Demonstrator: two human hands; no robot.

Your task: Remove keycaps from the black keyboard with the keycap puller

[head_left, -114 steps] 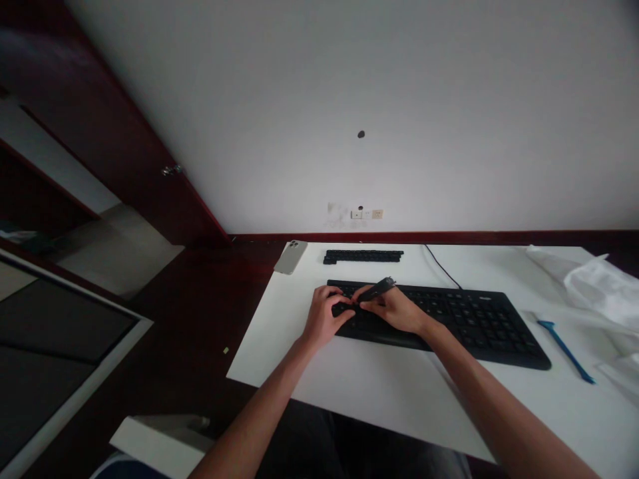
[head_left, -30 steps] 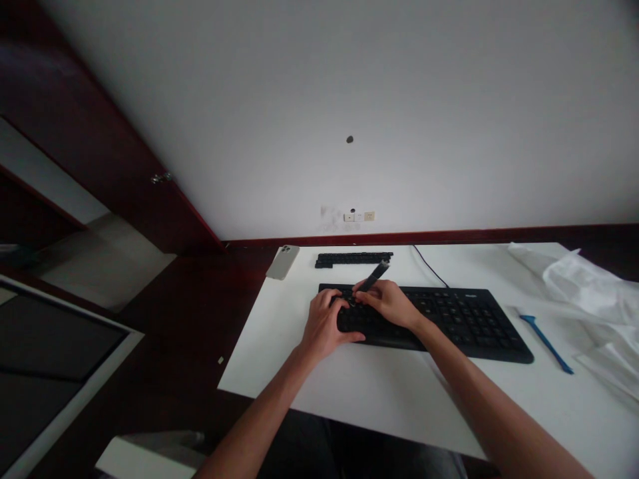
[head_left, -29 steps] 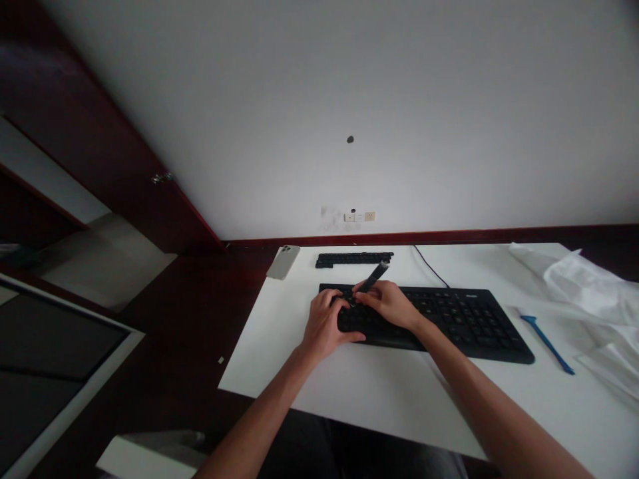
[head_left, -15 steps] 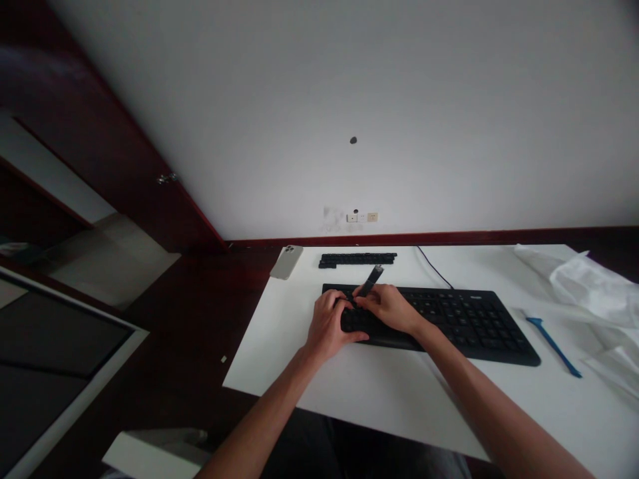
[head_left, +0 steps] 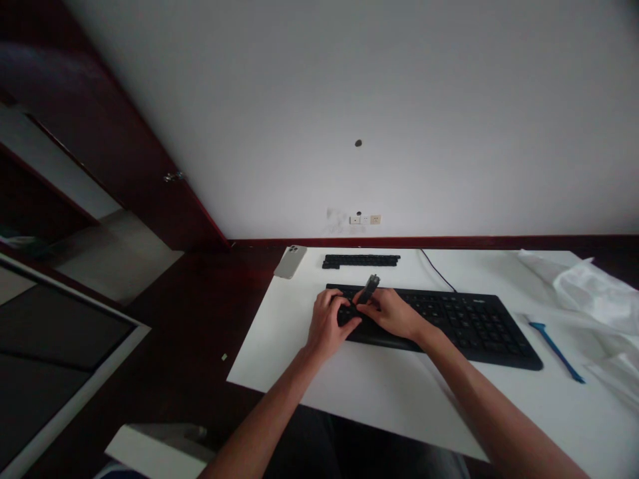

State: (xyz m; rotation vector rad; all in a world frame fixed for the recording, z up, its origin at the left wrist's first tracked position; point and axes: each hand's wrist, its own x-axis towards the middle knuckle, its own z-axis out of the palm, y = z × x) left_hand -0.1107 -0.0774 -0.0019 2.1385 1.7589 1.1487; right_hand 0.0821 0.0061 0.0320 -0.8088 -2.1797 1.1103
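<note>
A black computer keyboard (head_left: 474, 326) lies on the white table, its left part under both hands. My left hand (head_left: 327, 320) rests over the keyboard's left end, fingers bent on the keys and thumb held apart from them. My right hand (head_left: 392, 313) grips a short dark stick-like tool (head_left: 369, 289) between thumb and fingers. The tool tilts with its upper end up and to the right. Its lower end is down among the keys beside my left fingertips and cannot be made out. Behind the keyboard, loose black keycaps (head_left: 362, 260) lie in rows.
A phone (head_left: 290, 261) lies at the table's back left corner. Right of the keyboard is a blue thin-handled tool (head_left: 556, 350), with crumpled white wrapping (head_left: 584, 286) beyond it. The keyboard's cable (head_left: 439, 271) runs off the back edge of the white table (head_left: 279, 332).
My left thumb has drawn in closer to the fingers. The tool in my right hand has turned and tipped slightly. The view has shifted a little.
</note>
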